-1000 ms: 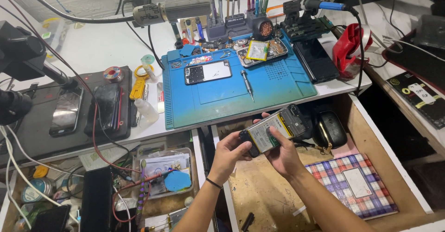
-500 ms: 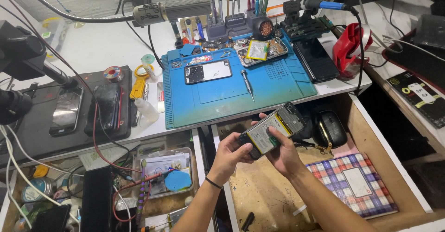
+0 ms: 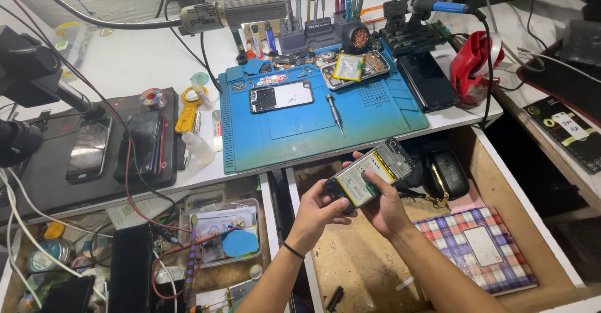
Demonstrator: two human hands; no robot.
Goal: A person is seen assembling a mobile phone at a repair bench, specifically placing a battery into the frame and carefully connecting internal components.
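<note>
Grey opened smartphone with exposed battery (image 3: 368, 175) clamped between left hand (image 3: 319, 210) and right hand (image 3: 383, 208), over open wooden drawer (image 3: 363, 256); blue silicone mat (image 3: 319, 125) at 12 o'clock.

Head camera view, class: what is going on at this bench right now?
A person holds an opened phone, back cover off and battery showing, in both hands over an open wooden drawer. The left hand supports its lower end; the right hand presses a thumb onto the battery. A screwdriver lies on the blue mat.
</note>
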